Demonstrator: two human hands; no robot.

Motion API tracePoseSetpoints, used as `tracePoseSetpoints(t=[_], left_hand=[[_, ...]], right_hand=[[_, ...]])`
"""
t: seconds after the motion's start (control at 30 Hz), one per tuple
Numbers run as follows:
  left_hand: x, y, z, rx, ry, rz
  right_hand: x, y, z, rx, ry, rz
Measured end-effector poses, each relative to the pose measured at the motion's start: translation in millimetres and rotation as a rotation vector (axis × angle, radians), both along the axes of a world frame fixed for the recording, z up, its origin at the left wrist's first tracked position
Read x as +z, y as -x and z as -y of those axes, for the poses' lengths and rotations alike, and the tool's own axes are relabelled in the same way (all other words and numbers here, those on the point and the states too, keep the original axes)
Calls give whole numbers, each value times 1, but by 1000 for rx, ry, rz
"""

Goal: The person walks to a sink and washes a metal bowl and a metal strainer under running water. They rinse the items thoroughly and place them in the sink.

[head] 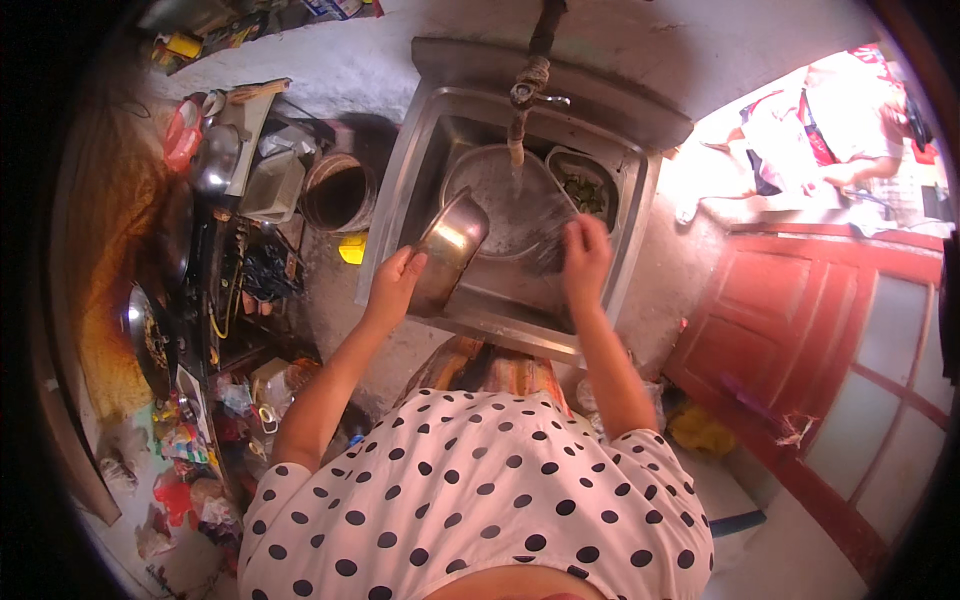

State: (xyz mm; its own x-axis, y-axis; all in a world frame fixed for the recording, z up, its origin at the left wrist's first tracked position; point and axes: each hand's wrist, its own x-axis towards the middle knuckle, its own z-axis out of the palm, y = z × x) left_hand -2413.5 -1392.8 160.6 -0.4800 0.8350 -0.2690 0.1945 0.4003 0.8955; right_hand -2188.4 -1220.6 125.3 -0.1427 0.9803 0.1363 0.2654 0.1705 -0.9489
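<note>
A metal bowl (450, 251), tilted on its side, is held at its rim by my left hand (397, 285) over the left front of the stainless-steel sink (517, 337). Water runs from the tap (517, 139) into a large round metal basin (480, 172) in the sink. My right hand (587, 251) is over the sink's right side, blurred, its fingers drawn together; whether it holds something cannot be told. Beside it lies a blurred streak, perhaps splashing water. A rectangular metal tray (611, 184) holding green leaves stands at the sink's back right.
On the left stand a bucket (337, 217), a plastic basket (271, 187), a lidded pot (217, 161) and a wok (150, 341). A yellow container (352, 248) is near the sink's left edge. To the right are a red door (780, 300) and a person (847, 127) in bright light.
</note>
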Motion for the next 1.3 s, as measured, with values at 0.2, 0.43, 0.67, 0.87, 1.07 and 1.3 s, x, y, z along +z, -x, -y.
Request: tracePoseSetpoints(t=[0.2, 0.43, 0.67, 0.87, 1.07, 1.3], left_hand=[[4, -19, -44, -436, 172, -393], [-49, -40, -55, -682, -119, -609], [-91, -14, -52, -754, -142, -740], [-93, 14, -46, -275, 152, -580], [-108, 1, -89, 137, 273, 862], [-83, -10, -83, 296, 299, 717]], right_hand=[[-89, -45, -140, -98, -127, 403], [-75, -6, -69, 335, 1048, 140], [-82, 17, -35, 186, 962, -98], [-70, -16, -44, 60, 507, 162], [-86, -17, -68, 74, 593, 112], [-55, 52, -57, 151, -206, 157]])
